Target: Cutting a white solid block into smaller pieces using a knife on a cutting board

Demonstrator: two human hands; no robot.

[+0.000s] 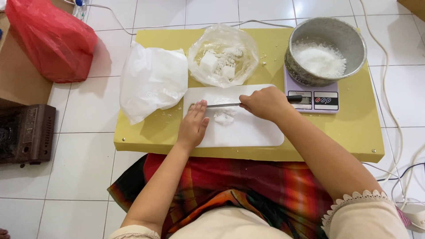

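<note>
Fingertips of the flat, empty left hand (193,125) on the knife (221,105) tip, at nine o'clock from the crumbs (223,117) mid-board (248,132), could be nicked if the right hand (264,103), fisted round the handle, rocks the blade unevenly.

Cream short sleeves, the right one edged with scalloped lace; a striped cloth (red, orange, green) covers the lap.
</note>
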